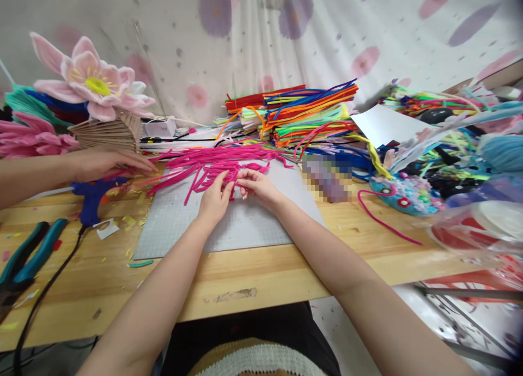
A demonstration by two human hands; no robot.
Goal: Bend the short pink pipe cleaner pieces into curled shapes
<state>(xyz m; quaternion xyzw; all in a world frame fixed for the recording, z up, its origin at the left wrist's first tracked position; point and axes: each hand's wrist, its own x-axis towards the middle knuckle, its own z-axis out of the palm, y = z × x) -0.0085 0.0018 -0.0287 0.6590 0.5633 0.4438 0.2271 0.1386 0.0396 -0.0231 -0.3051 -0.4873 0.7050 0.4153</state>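
My left hand [215,198] and my right hand [258,187] meet over a grey cutting mat [180,233]. Thumb and fingers of each hand are pinched together on a magenta pipe cleaner [232,186], mostly hidden by the fingertips. Just beyond them lies a heap of short magenta pipe cleaners [212,175], some of them bent. Longer magenta pipe cleaners [192,157] spread across the back of the mat and past its left edge.
At the left, another person's hand [110,163] reaches in above a blue glue gun [92,199]. Teal-handled pliers [35,256] lie nearer. Bundled coloured pipe cleaners [306,114] are stacked behind. A pink fabric flower [96,82] stands back left; a flower-covered blue piece [408,196] sits right.
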